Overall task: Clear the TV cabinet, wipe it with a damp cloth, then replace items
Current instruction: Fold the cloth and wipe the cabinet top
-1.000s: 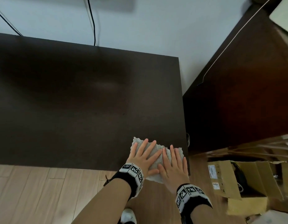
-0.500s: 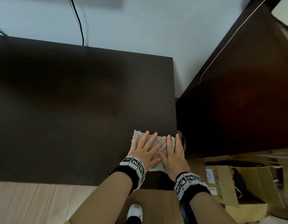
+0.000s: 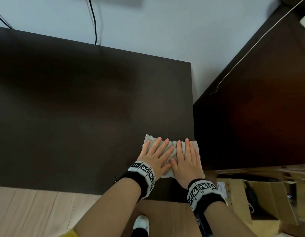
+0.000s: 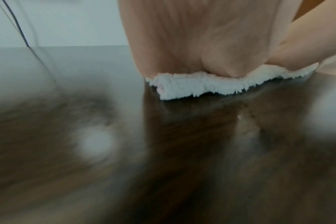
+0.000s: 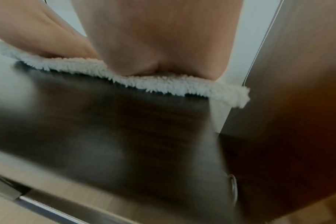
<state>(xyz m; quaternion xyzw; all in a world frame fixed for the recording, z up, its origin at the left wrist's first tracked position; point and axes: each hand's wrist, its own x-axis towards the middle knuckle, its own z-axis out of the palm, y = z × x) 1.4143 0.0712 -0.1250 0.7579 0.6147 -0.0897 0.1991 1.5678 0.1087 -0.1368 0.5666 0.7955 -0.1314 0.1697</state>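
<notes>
A fluffy off-white cloth (image 3: pixel 172 145) lies flat on the dark brown TV cabinet top (image 3: pixel 80 108), close to its front right corner. My left hand (image 3: pixel 154 155) and my right hand (image 3: pixel 188 159) lie side by side on the cloth, fingers straight and spread, pressing it down. The cloth's right edge hangs a little past the cabinet's right side. In the left wrist view the cloth (image 4: pixel 201 84) shows under the heel of the left hand (image 4: pixel 201 37). In the right wrist view the cloth (image 5: pixel 163 84) shows under the right hand (image 5: pixel 159 37). The cabinet top carries nothing else.
A taller dark wooden cabinet (image 3: pixel 259 108) stands right beside the TV cabinet. Black cables (image 3: pixel 94 23) hang down the pale wall behind. Open cardboard boxes (image 3: pixel 261 200) sit on the wooden floor (image 3: pixel 37 211) at the lower right. My white shoe (image 3: pixel 140 223) is below.
Both hands have slid the cloth away from the front edge, farther onto the cabinet top. The cloth's right edge now pokes past the cabinet's right side.
</notes>
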